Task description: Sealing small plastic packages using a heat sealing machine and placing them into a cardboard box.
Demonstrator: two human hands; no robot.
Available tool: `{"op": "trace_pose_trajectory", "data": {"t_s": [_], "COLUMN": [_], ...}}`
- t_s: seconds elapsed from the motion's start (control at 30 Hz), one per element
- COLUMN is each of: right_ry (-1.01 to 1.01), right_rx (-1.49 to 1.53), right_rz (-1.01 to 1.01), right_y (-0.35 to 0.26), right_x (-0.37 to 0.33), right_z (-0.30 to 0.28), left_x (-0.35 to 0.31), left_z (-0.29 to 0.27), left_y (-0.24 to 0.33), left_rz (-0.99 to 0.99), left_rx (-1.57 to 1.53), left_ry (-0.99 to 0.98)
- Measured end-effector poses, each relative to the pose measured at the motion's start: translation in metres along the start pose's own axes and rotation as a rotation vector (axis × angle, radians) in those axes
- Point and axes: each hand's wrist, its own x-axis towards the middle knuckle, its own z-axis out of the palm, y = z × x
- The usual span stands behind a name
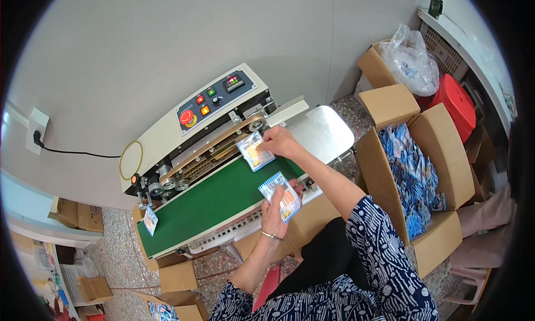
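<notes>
My right hand point(280, 142) pinches the right edge of a small blue, white and yellow packet point(254, 155). That packet is at the band of a sealing machine point(161, 132), over its green conveyor belt point(206, 195). Closer to my body, my left hand point(272, 214) grips a similar packet point(285, 200) with blue stripes along its edges, the thumb across its front. Whether more packets lie behind it, I cannot tell. A third packet point(150, 221) rests tilted at the far left end of the belt.
To the right stands an open carton point(446, 154) full of blue packets point(409, 176). Behind it are a plastic bag point(411, 62) and a red stool point(457, 106). A metal plate point(326, 132) adjoins the belt's right end. Another carton point(184, 298) with packets sits below. A black cord point(83, 153) reaches the wall socket.
</notes>
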Motion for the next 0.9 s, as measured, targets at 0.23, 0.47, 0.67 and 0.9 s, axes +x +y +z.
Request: {"op": "trace_pose_trajectory", "data": {"t_s": [0.23,0.47,0.67,0.9], "right_ry": [-0.097,-0.363,-0.152,-0.144], "right_rx": [0.236,0.477,0.548,0.398], "right_rz": [0.11,0.155,0.292,0.39], "right_y": [-0.033,-0.021,-0.022,0.002], "right_x": [-0.079,-0.114,-0.083,-0.018], "right_z": [-0.063,-0.053,-0.085,-0.081], "left_x": [0.032,0.032,0.015,-0.045], "left_z": [0.011,0.034,0.02,0.004], "left_y": [0.023,0.024,0.004,-0.066], "left_rz": [0.095,0.074,0.141,-0.168], "left_rx": [-0.081,-0.03,0.106,0.199], "left_ry": [-0.109,-0.195,-0.12,-0.257]}}
